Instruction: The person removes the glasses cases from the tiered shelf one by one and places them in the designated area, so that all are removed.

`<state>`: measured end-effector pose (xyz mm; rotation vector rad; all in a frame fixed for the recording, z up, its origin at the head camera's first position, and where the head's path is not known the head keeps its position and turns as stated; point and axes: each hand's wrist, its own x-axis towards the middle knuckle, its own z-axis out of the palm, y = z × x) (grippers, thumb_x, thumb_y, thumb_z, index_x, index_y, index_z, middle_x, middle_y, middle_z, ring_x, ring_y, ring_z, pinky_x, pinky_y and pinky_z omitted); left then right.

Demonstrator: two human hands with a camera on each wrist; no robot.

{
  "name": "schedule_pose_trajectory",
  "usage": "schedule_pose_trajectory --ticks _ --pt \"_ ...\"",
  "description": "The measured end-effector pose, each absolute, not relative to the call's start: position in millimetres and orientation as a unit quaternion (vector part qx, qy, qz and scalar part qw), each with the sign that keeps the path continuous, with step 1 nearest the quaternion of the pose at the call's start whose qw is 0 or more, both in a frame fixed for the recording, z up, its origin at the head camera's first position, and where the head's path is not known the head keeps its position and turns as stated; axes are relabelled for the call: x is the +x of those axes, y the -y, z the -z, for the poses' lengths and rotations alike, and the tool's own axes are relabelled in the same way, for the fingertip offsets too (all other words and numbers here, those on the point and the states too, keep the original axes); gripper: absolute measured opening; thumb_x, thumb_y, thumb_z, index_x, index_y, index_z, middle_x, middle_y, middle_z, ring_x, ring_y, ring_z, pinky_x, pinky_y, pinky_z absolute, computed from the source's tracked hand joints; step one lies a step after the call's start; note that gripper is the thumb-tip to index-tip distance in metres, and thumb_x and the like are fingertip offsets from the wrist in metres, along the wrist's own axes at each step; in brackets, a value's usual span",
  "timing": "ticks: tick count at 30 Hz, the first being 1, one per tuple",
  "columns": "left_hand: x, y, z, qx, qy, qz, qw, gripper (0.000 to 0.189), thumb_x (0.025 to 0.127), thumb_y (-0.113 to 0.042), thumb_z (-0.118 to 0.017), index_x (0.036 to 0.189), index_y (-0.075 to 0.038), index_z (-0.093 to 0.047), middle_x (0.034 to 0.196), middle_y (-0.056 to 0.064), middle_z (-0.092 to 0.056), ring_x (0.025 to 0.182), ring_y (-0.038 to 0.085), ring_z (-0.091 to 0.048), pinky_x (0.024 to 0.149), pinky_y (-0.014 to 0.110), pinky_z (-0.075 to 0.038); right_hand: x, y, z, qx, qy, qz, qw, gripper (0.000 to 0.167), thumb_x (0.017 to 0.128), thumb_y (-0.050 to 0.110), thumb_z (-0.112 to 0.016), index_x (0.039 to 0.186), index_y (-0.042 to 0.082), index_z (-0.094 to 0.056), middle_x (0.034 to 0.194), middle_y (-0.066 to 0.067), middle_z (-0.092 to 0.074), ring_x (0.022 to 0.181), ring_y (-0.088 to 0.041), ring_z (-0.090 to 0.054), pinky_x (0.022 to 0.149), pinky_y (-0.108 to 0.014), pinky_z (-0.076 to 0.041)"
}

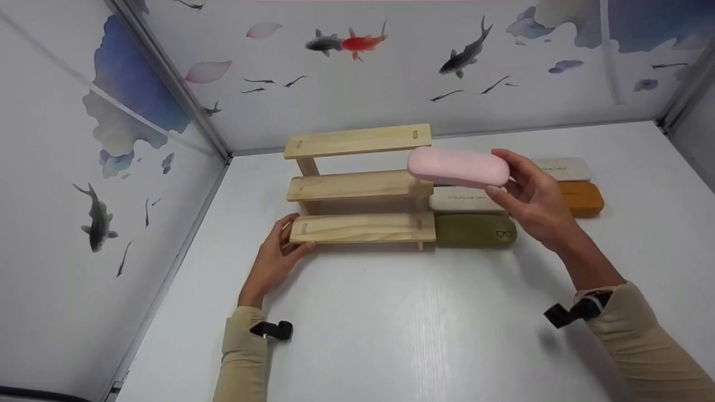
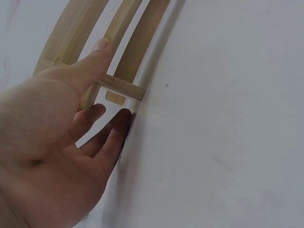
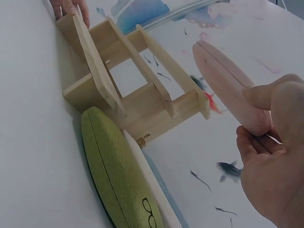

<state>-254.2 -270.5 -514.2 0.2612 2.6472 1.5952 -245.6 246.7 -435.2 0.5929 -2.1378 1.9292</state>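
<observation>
A pink glasses case (image 1: 458, 166) is raised in my right hand (image 1: 539, 204), which grips its right end between thumb and fingers; in the right wrist view the case (image 3: 228, 83) tilts clear of the rack. In the head view it overlaps the right end of the middle tier. My left hand (image 1: 277, 254) holds the left end of the lowest tier of a three-step wooden rack (image 1: 363, 229). The left wrist view shows the thumb over the board's edge and the other fingers (image 2: 114, 142) curled below. All three tiers of the rack are bare.
Right of the rack lie a green case (image 1: 475, 230) with a glasses mark and a white case (image 1: 466, 199) behind it. Farther right are an orange case (image 1: 584, 199) and another white case (image 1: 564, 168), partly behind my right hand. Fish-printed panels (image 1: 363, 84) wall the white table (image 1: 391, 324).
</observation>
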Motion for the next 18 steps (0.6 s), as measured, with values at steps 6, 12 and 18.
schedule_pose_trajectory --ticks 6,12,18 --pt "-256 271 515 0.081 -0.850 -0.519 0.023 0.087 0.096 -0.041 -0.084 0.167 -0.025 -0.036 0.170 -0.001 -0.047 0.151 0.018 -0.054 0.127 0.043 -0.044 -240 -257 441 0.193 0.715 -0.664 0.103 0.064 0.104 -0.001 -0.070 0.162 0.001 -0.043 0.162 -0.021 -0.047 0.140 -0.017 -0.057 0.114 -0.014 -0.047" --pt "-255 272 515 0.076 -0.850 -0.521 0.025 0.085 0.097 -0.040 -0.083 0.167 -0.024 -0.036 0.170 0.000 -0.047 0.151 0.020 -0.054 0.127 0.044 -0.044 -235 -265 449 0.189 0.722 -0.659 0.098 0.065 0.104 -0.001 -0.069 0.163 0.001 -0.041 0.165 -0.022 -0.044 0.145 -0.016 -0.054 0.115 -0.015 -0.047" --pt "-255 271 514 0.078 -0.851 -0.519 0.024 0.088 0.096 -0.043 -0.084 0.167 -0.025 -0.036 0.170 -0.001 -0.047 0.151 0.018 -0.054 0.127 0.044 -0.045 -228 -276 452 0.181 0.709 -0.677 0.083 0.066 0.104 -0.001 -0.069 0.164 0.001 -0.040 0.166 -0.020 -0.043 0.144 -0.015 -0.055 0.102 -0.018 -0.058"
